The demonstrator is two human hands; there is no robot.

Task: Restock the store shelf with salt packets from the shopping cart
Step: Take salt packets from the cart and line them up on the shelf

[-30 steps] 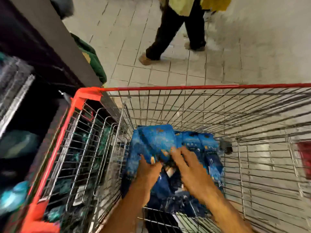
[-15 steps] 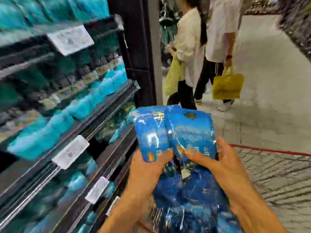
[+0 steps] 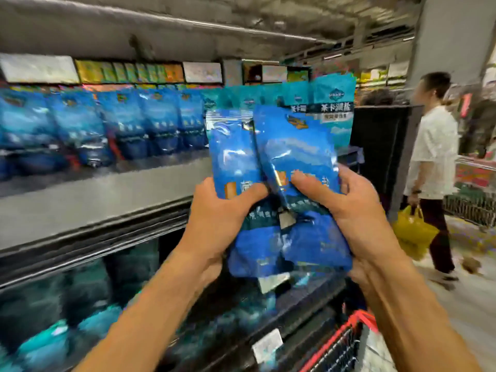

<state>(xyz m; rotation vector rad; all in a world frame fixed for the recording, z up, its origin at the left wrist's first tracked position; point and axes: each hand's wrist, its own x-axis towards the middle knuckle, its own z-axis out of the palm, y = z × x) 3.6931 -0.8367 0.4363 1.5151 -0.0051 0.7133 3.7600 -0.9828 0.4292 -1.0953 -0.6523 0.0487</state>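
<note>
Left hand (image 3: 222,210) and right hand (image 3: 346,210) each grip upright blue salt packets (image 3: 273,167), thumbs pinching the fronts. Bare shelf ledge (image 3: 107,194) lies to their left, nearer the left hand.

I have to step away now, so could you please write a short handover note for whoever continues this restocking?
Left hand: grips the left side of a bundle of glossy blue plastic salt packets, thumb across the front.
Right hand: grips the right side of the same bundle.
Position: the bundle is held up in front of the grey metal store shelf, where matching blue packets stand in a row at the back.
Done: a bundle is out of the red-rimmed wire shopping cart, seen at the lower right.
Left: set these packets on the shelf; the cart's contents are out of view.
</note>
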